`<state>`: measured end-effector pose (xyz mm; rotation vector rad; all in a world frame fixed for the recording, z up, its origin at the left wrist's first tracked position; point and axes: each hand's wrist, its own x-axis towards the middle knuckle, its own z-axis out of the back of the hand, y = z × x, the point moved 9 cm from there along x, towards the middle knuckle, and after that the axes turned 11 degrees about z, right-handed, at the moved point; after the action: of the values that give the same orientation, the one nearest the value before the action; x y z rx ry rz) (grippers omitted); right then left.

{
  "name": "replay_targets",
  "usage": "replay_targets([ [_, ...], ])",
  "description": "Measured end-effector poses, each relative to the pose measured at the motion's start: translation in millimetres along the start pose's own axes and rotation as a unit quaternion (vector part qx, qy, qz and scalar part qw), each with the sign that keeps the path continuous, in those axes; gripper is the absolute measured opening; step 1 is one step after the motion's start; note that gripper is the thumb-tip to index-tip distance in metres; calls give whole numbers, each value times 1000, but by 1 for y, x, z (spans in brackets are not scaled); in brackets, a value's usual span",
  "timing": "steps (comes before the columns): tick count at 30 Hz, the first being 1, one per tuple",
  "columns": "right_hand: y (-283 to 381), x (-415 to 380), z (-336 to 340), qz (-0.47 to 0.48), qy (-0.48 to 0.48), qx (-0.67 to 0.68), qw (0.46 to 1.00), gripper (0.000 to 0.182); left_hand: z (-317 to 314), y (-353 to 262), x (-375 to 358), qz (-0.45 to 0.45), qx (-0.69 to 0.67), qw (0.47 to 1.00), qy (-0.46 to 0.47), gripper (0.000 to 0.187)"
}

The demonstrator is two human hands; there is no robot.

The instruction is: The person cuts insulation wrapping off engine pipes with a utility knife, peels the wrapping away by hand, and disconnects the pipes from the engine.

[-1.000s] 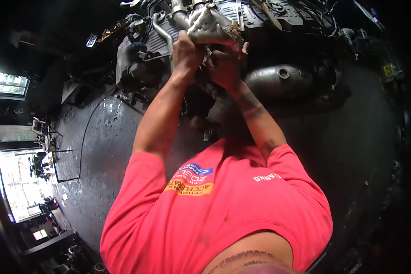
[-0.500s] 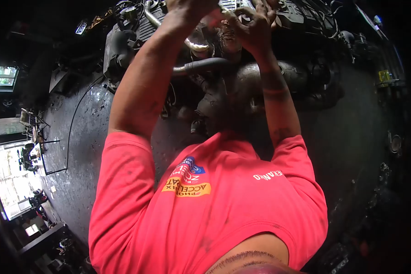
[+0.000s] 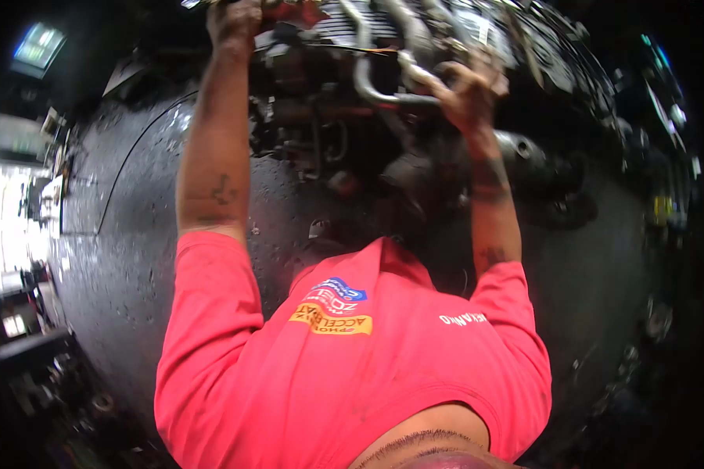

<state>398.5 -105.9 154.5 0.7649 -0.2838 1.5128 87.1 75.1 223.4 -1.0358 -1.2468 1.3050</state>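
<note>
My left hand (image 3: 236, 22) is at the top edge of the view, over the left part of a dirty engine (image 3: 289, 66). Its fingers are partly cut off and blurred, and something red (image 3: 293, 14) lies just to its right. My right hand (image 3: 471, 90) is over the engine's right part, beside a curved metal pipe (image 3: 365, 74), with thumb and fingers apart and nothing visible between them. Motion blur hides whether its fingertips touch the parts. A thin dark rod with an orange end (image 3: 379, 51) crosses the middle of the engine.
Below the engine's right side is a rounded metal cylinder (image 3: 520, 156). A black cable (image 3: 125, 160) curves over the dark, stained floor (image 3: 149, 195) at left. Bright openings (image 3: 4, 211) and cluttered equipment (image 3: 39, 344) are along the left edge.
My left hand has moved left, away from my right hand, which has shifted slightly right and down. The view has shifted, with more of the engine and its pipes showing between the arms.
</note>
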Motion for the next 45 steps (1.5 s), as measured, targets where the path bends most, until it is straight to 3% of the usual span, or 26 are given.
replay_targets([
  [1,9,-1,21,56,-70,1,996,31,32,24,15,82,45,994,-54,23],
  [2,14,-6,38,81,-158,-120,977,30,58,45,32,52,-53,996,-56,27],
  [3,3,-9,37,50,-149,-136,978,27,83,67,45,19,-147,988,-51,33],
  [5,-6,-23,40,27,-187,-137,972,21,128,103,38,123,-90,983,-102,33],
  [7,9,-31,34,24,-180,-165,969,21,179,153,41,155,-172,968,-95,36],
  [9,20,-43,27,26,-181,-161,970,22,224,205,23,204,-185,950,-149,38],
  [13,49,-63,26,-1,-168,-243,955,22,314,333,-12,322,-91,911,-241,38],
  [15,37,-73,34,-21,-157,-286,945,24,322,385,-17,347,-264,875,-213,36],
  [17,35,-73,43,-34,-132,-318,938,26,345,414,7,410,-204,859,-230,41],
  [19,34,-65,50,-48,-116,-329,936,26,341,407,55,387,-237,885,-107,63],
  [21,32,-58,57,-53,-111,-354,927,28,331,385,62,486,-182,847,-113,80],
  [22,31,-57,62,-59,-118,-355,926,29,329,384,74,481,-138,863,-70,89],
  [25,26,-56,70,-66,-133,-354,924,31,313,364,81,395,-41,917,-25,63],
  [26,24,-56,69,-62,-130,-344,928,31,307,363,75,392,-35,919,-21,63],
  [29,11,-63,63,-70,-127,-278,950,29,267,337,28,338,-36,940,-16,34],
  [31,-1,-68,57,-82,-118,-248,958,28,234,326,-4,298,33,954,6,28],
  [35,-3,-72,56,-53,-119,-240,962,26,126,287,-82,229,125,961,95,33],
  [37,-14,-80,58,-94,-133,-154,975,25,64,259,-112,24,111,982,152,34],
  [40,-28,-81,54,-82,-130,-78,985,26,-25,168,-178,-70,160,964,199,33],
  [41,-33,-83,53,-91,-119,-49,988,26,-52,153,-191,-122,171,956,207,33],
  [44,-40,-81,45,-96,-84,-8,992,29,-115,136,-208,-166,152,950,217,31],
  [45,-38,-78,47,-85,-82,-4,993,30,-130,116,-222,-310,213,910,172,32],
])
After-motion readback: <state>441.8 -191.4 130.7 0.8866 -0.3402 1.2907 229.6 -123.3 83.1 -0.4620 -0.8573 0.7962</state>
